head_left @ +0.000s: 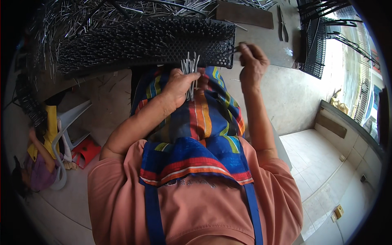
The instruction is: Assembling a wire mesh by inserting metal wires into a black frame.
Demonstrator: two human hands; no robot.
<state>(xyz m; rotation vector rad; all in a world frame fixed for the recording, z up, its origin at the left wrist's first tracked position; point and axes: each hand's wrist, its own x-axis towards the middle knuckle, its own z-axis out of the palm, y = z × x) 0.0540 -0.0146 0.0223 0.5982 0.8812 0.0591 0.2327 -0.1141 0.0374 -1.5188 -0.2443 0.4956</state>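
My left hand (179, 87) is closed around a bundle of thin silvery metal rods (190, 65), held upright above my striped apron. Just beyond it lies a long black perforated rack (179, 45), slightly tilted, with many thin rods standing in its holes. Fewer rods stand toward its right end, where bare holes show. At that right end, my right hand (254, 63) is raised with thumb and fingers pinched together. A thin dark piece seems to stick out from the fingertips toward the rack; its kind is too small to make out.
A heap of loose metal rods (81, 24) covers the far left of the table. Pliers (282, 26) and a flat brown plate (245, 15) lie at the far right, near a black mesh rack (313, 53). Another person (43, 171) sits at left by a pale chair (75, 118).
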